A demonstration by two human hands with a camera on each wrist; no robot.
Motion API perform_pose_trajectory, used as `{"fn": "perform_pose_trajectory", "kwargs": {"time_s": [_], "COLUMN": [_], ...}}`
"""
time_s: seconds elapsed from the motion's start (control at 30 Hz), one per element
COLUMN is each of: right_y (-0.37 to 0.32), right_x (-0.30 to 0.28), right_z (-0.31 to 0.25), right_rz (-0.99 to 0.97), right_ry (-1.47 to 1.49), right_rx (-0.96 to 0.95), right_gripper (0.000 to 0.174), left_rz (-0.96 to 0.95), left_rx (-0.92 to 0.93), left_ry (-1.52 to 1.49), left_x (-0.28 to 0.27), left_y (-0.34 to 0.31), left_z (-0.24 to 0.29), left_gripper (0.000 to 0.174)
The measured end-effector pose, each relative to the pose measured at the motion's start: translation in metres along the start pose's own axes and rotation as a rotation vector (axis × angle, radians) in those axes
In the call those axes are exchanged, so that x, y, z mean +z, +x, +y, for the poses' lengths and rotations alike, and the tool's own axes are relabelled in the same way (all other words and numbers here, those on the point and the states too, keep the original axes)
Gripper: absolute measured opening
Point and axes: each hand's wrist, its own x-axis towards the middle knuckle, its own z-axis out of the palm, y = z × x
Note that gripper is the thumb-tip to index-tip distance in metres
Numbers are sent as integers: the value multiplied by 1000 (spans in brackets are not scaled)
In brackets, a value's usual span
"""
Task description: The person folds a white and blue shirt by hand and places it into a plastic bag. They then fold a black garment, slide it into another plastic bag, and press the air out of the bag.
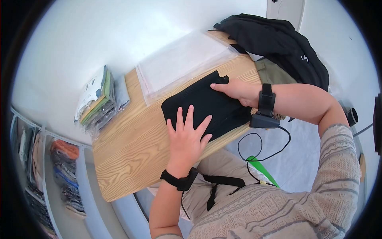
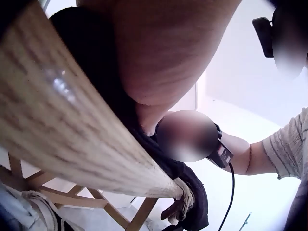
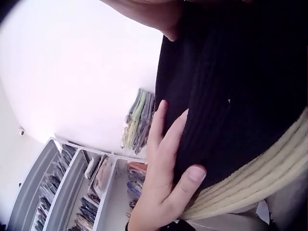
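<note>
A folded black garment [image 1: 199, 97] lies on the wooden table [image 1: 131, 155], and its ribbed knit shows in the right wrist view. My left hand [image 1: 187, 137] rests on its near left part with the fingers straight and spread. At the garment's right end, my right hand [image 1: 240, 91] grips the cloth, thumb on top and pointing left. Most of the right fingers are hidden. In the right wrist view the left hand [image 3: 166, 168] touches the garment's edge, its thumb lying on the black cloth [image 3: 240, 120].
Clear plastic bags [image 1: 183, 59] lie flat along the table's back. Packed clothes [image 1: 99, 97] are stacked at the back left. A heap of dark clothing [image 1: 274, 44] covers the far right end. Shelves with bagged garments [image 1: 65, 155] stand at lower left. A black cable [image 1: 286, 143] hangs from the right wrist.
</note>
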Motion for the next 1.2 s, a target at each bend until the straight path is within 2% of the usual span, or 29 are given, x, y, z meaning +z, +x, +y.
{"fn": "perform_pose_trajectory", "kwargs": {"time_s": [0.2,0.27,0.33,0.37,0.47,0.53,0.6,0.67,0.73,0.77,0.8,0.9,1.13,1.2], "right_y": [2,2,-12,-17,-12,-18,-21,-24,-21,-17,-14,-15,-13,-14], "right_x": [12,15,19,21,14,13,12,10,7,5,4,7,11,9], "right_z": [8,9,-3,-6,-4,-8,-9,-12,-13,-14,-14,-22,-32,-32], "right_rz": [135,219,253,287,198,159,157,144,138,140,140,126,109,116], "right_ry": [72,58,11,-28,117,156,214,218,229,227,224,226,256,233], "right_rx": [-113,-279,-328,-373,-397,-370,-319,-288,-259,-242,-225,-171,-124,-120], "right_gripper": [39,36,35,34,33,33,32,32,32,32,32,34,36,36], "left_rz": [63,79,239,276,224,220,117,54,195,100,89,18,10,-48], "left_rx": [-3,-17,184,275,180,126,-12,-54,286,359,359,279,93,-179], "left_ry": [30,49,-91,-306,-443,-398,-245,-247,-342,-422,-430,-335,-301,-302], "left_x": [4,-2,-6,5,23,22,22,15,9,12,18,33,29,24], "left_y": [-1,-3,-10,-14,-16,-15,-14,-12,-11,-16,-17,-13,5,5], "left_z": [1,10,26,32,38,37,37,41,45,51,54,57,63,64], "left_gripper": [47,46,45,42,40,42,46,50,52,58,58,69,69,59]}}
